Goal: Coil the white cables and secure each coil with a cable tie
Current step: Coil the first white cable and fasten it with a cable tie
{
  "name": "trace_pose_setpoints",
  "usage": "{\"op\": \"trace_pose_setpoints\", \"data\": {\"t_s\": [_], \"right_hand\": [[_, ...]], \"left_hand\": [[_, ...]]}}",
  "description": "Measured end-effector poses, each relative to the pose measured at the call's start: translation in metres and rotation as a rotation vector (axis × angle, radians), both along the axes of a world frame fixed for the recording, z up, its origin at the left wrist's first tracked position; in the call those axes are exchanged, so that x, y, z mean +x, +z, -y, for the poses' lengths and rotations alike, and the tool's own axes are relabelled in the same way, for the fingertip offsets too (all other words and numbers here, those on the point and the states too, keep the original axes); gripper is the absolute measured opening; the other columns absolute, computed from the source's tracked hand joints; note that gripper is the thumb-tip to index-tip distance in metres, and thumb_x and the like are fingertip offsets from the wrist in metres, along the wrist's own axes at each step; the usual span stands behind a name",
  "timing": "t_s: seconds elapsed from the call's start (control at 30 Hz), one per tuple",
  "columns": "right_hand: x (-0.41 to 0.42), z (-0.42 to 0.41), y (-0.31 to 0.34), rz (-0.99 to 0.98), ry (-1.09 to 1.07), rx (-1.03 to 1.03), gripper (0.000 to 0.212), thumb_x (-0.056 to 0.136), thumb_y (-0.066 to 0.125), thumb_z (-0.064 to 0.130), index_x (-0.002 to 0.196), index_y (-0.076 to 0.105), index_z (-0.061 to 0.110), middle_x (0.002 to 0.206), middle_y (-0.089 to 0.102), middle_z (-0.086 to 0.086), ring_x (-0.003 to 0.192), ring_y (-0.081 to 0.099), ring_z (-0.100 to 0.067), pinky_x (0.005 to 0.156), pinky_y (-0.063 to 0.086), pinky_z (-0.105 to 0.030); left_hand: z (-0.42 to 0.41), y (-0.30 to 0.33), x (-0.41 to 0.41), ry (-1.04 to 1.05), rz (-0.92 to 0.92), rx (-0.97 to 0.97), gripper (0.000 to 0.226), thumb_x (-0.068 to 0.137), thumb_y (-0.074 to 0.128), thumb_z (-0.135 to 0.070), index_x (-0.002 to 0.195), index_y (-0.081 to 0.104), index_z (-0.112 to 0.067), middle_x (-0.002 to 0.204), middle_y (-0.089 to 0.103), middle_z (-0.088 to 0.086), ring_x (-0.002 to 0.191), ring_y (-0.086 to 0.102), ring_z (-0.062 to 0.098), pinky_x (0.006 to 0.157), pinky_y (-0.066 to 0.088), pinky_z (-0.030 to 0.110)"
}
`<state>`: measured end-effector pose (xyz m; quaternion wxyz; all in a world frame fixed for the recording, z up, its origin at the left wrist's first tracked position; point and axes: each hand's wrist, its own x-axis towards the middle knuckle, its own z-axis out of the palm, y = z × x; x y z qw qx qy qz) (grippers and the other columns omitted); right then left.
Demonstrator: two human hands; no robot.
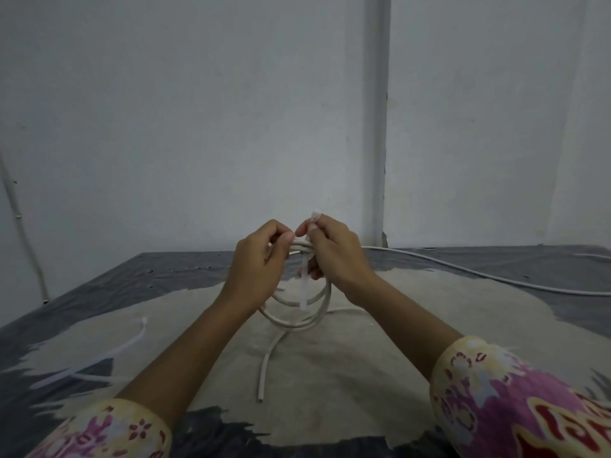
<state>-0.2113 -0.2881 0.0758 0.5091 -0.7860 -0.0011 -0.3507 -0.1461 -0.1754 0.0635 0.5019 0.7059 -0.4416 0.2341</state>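
A: Step in hand, as I judge it: tying. 1 coil (pixel 297 309) of white cable is already wound and held up off the bench (pixel 363 375); a cable tie (pixel 305 285) runs across its top strands.

B: Fingers?

A: Right hand (pixel 334 259): fingers closed around the upper part of the tie, its head poking out just above the fingertips, its tail hanging below them through the coil's opening. Left hand (pixel 259 262): fingers curled shut at the top of the coil, just left of the tie. Whether they pinch the cable alone or the tie too, cannot tell; the contact is hidden.

B: Pose?

A: Both forearms reach forward and converge, wrists raised, knuckles almost touching. Coil hangs below the fingers, its free end (pixel 263 381) trailing on the bench toward the wearer.

B: Next move?

A: Probably bring the tail up and thread it into the head, then pull snug. Needs the strands kept bunched meanwhile.

B: Other stock?

A: Spare ties (pixel 132 338) lie well left of the fingers; a 2nd cable (pixel 479 276) lies uncoiled to the right.
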Motion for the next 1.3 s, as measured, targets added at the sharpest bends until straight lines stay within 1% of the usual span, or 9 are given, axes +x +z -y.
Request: {"op": "trace_pose_setpoints", "data": {"t_s": [0.1, 0.27, 0.47, 0.67, 0.77, 0.9, 1.03, 1.2, 1.3], "right_hand": [[0.003, 0.0, -0.003, 0.007, -0.045, -0.043, 0.027, 0.099, 0.034, 0.021, 0.087, 0.057, 0.014, 0.068, 0.054, -0.003, 0.059, 0.058, -0.025, 0.054, 0.048, -0.03], [-0.003, 0.002, 0.004, -0.093, 0.192, 0.07, 0.026, 0.097, 0.043, 0.029, 0.114, 0.055, 0.013, 0.089, 0.054, -0.004, 0.067, 0.06, -0.015, 0.054, 0.047, -0.015], [-0.007, 0.011, 0.004, -0.059, 0.343, 0.111, 0.03, 0.09, 0.057, 0.008, 0.12, 0.053, 0.011, 0.096, 0.054, -0.012, 0.061, 0.064, -0.005, 0.065, 0.051, -0.012], [0.0, 0.014, 0.001, 0.03, 0.162, 0.175, 0.011, 0.094, 0.05, 0.006, 0.101, 0.051, 0.014, 0.088, 0.052, -0.003, 0.064, 0.062, -0.007, 0.074, 0.054, -0.03], [-0.001, 0.013, 0.002, 0.038, 0.129, 0.183, 0.012, 0.097, 0.043, 0.009, 0.108, 0.044, 0.013, 0.081, 0.054, 0.0, 0.066, 0.059, -0.008, 0.07, 0.05, -0.023], [0.001, 0.008, 0.003, 0.012, 0.195, 0.173, 0.011, 0.098, 0.041, 0.012, 0.109, 0.043, 0.011, 0.095, 0.049, -0.008, 0.069, 0.06, -0.012, 0.065, 0.055, -0.014], [0.0, 0.005, 0.003, 0.014, 0.218, 0.147, 0.013, 0.097, 0.044, 0.013, 0.11, 0.045, 0.01, 0.095, 0.049, -0.003, 0.072, 0.062, -0.014, 0.067, 0.056, -0.015], [-0.003, 0.0, 0.004, 0.053, 0.221, 0.139, 0.02, 0.097, 0.043, 0.009, 0.117, 0.045, 0.007, 0.099, 0.049, -0.004, 0.073, 0.064, -0.014, 0.071, 0.056, -0.017], [-0.003, 0.0, 0.006, 0.056, 0.202, 0.122, 0.023, 0.096, 0.045, 0.008, 0.119, 0.046, 0.005, 0.095, 0.051, -0.001, 0.073, 0.065, -0.015, 0.073, 0.057, -0.021]], "left_hand": [[0.001, 0.001, 0.0, 0.005, -0.112, -0.095, 0.017, 0.09, 0.055, -0.026, 0.086, 0.068, -0.018, 0.075, 0.069, -0.002, 0.068, 0.063, 0.008, 0.063, 0.048, 0.022], [-0.005, 0.003, 0.003, -0.03, -0.276, -0.236, 0.009, 0.083, 0.065, -0.027, 0.089, 0.068, -0.021, 0.065, 0.063, -0.007, 0.05, 0.052, 0.001, 0.054, 0.04, 0.019], [-0.001, 0.005, -0.001, 0.03, -0.398, -0.293, 0.016, 0.082, 0.066, -0.027, 0.079, 0.061, -0.012, 0.061, 0.057, 0.0, 0.045, 0.054, 0.002, 0.045, 0.044, 0.021], [0.002, 0.004, -0.006, -0.286, -0.883, -0.454, 0.04, 0.097, 0.036, -0.035, 0.08, 0.062, -0.009, 0.066, 0.063, 0.004, 0.062, 0.058, 0.016, 0.057, 0.053, 0.026], [0.008, -0.001, -0.015, -0.303, -0.993, -0.451, 0.051, 0.098, 0.027, -0.043, 0.074, 0.057, -0.01, 0.067, 0.056, 0.007, 0.059, 0.055, 0.02, 0.061, 0.053, 0.034], [0.012, -0.001, -0.019, -0.049, -0.822, -0.454, 0.049, 0.098, 0.023, -0.043, 0.065, 0.045, -0.014, 0.053, 0.034, 0.001, 0.044, 0.037, 0.015, 0.041, 0.042, 0.024], [0.009, -0.003, -0.016, 0.141, -0.638, -0.413, 0.047, 0.099, 0.022, -0.041, 0.065, 0.04, -0.013, 0.057, 0.033, 0.002, 0.045, 0.036, 0.015, 0.033, 0.032, 0.016], [0.007, -0.009, -0.012, 0.25, -0.386, -0.343, 0.044, 0.098, 0.023, -0.039, 0.066, 0.041, -0.016, 0.058, 0.038, 0.002, 0.054, 0.041, 0.016, 0.056, 0.042, 0.033], [0.003, -0.012, -0.007, 0.274, -0.25, -0.333, 0.038, 0.098, 0.026, -0.037, 0.071, 0.043, -0.017, 0.056, 0.04, 0.002, 0.052, 0.047, 0.019, 0.055, 0.051, 0.041]]}}
